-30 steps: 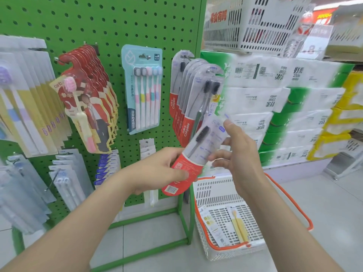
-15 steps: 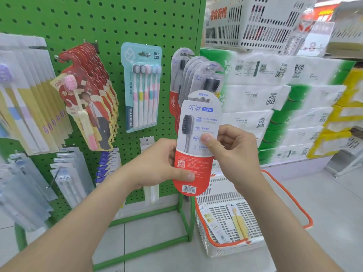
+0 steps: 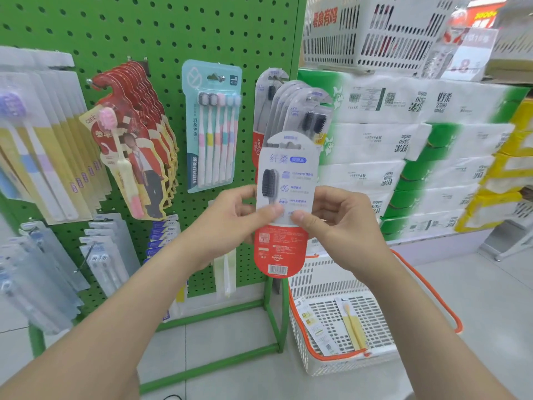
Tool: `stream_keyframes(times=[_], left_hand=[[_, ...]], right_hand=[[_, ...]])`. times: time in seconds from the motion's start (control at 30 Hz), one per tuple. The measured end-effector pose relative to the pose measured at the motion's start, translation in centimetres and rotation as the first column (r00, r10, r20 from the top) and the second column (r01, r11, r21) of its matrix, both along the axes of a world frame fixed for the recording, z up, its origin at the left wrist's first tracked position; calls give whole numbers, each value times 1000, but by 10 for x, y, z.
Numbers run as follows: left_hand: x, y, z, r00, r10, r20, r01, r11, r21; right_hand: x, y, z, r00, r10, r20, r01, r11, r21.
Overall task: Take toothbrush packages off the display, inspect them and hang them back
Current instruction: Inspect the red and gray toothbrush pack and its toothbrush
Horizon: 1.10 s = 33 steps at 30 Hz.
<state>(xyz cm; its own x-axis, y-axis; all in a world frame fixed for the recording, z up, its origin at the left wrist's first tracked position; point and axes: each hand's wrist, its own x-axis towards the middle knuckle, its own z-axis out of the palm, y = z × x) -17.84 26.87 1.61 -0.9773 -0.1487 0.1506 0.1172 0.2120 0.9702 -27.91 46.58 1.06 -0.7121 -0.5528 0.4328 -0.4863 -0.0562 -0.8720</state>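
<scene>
I hold a grey and red toothbrush package [image 3: 284,180] upright in front of me, its printed back facing the camera. My left hand [image 3: 227,226] pinches its left edge with the thumb on the front. At the right edge my right hand [image 3: 340,223] pinches it the same way. Just behind it, several matching packages [image 3: 300,111] hang on a hook of the green pegboard display [image 3: 144,27].
Other toothbrush packs hang on the pegboard: a teal multi-pack [image 3: 212,125], red packs [image 3: 135,145], yellow packs [image 3: 43,140]. A white basket with orange handles [image 3: 346,327] stands on the floor below right. Stacked tissue packs [image 3: 418,157] fill the right side.
The package was turned from tilted with its front showing to upright with its back toward me. Both thumbs now pinch it at mid-height.
</scene>
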Motion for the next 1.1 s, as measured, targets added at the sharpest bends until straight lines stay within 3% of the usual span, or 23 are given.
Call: stream_keyframes(times=[0.2,0.67,0.8,1.0,1.1], left_hand=[[-1,1,5,967,220,-129,-202,969,140],[-2,3,5,978,205,-43,-194,963,186],[-6,1,1,978,203,-56,-190,965,182],[-8,1,-5,986,163,-48,-151,971,188],[-8,4,-4,992,118,-32,-108,968,227]], right_hand=[[-1,0,-5,995,55,82,-69,982,175],[9,-4,-1,991,84,106,-109,961,255],[17,-6,4,983,87,163,-119,972,201],[16,-7,8,980,-65,188,64,998,15],[15,-6,7,977,59,205,-56,998,-24]])
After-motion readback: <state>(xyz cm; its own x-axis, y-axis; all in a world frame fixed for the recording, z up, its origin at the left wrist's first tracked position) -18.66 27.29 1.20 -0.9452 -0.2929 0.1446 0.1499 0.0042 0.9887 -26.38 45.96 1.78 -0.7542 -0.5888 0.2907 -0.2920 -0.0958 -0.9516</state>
